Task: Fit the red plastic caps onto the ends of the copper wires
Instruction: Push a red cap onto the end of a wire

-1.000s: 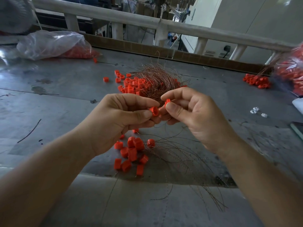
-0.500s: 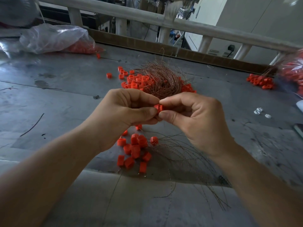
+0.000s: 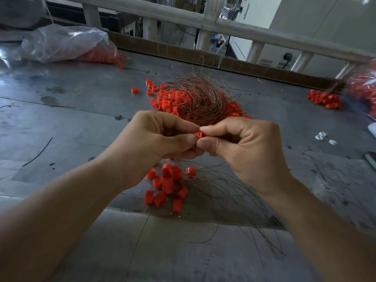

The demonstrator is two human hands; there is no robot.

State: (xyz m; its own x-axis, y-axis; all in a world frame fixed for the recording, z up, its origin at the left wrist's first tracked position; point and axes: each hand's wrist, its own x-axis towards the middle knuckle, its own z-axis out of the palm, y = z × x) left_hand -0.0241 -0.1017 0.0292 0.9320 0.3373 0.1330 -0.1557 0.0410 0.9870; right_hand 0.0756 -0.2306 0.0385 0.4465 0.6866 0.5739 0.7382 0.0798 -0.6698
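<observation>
My left hand (image 3: 154, 145) and my right hand (image 3: 246, 147) meet fingertip to fingertip above the table, both pinching one small red cap (image 3: 198, 134), which is mostly hidden by the fingers. Any wire in the pinch is too thin to make out. Behind the hands lies a tangled bundle of copper wire (image 3: 200, 98) with many loose red caps (image 3: 166, 100) around it. Below the hands sits a cluster of red caps (image 3: 166, 184) joined to thin wires (image 3: 230, 192) that fan out toward the near right.
A clear plastic bag (image 3: 67, 43) holding red caps lies at the far left. Another pile of red caps (image 3: 324, 98) sits at the far right, beside a second bag (image 3: 364, 88). A few small white pieces (image 3: 322, 137) lie at the right. A railing (image 3: 203, 21) borders the grey metal table (image 3: 61, 123).
The two hands have closed together: the cap held apart in my left fingers a second ago is now pinched between both hands' fingertips. The view has tilted slightly.
</observation>
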